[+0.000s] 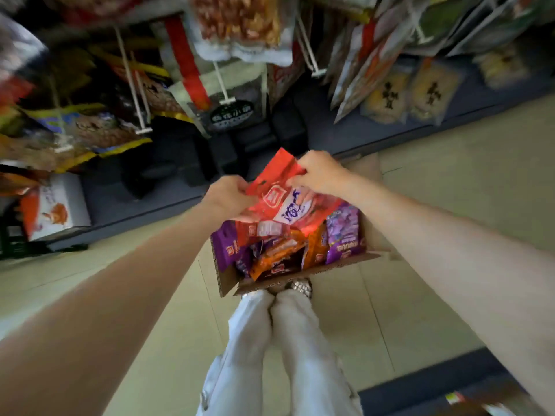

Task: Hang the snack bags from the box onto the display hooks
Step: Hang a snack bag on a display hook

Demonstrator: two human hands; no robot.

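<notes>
Holding a red snack bag (pixel 277 202) just above the open cardboard box (pixel 300 283) on the floor, both hands pinch its upper part: the left hand (pixel 229 196) at one edge, the right hand (pixel 318 172) near the top. A second red bag seems to lie right under it and could drag out and spill. The white display hooks (pixel 223 85) hang above among crowded packets; a blind lift may knock one off, or tear the bag's hanging hole.

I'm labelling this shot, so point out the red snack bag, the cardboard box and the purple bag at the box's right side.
red snack bag (pixel 280 202): head view, on its white label.
cardboard box (pixel 303 276): head view, near wall.
purple bag (pixel 344 235): head view, front face.
</notes>
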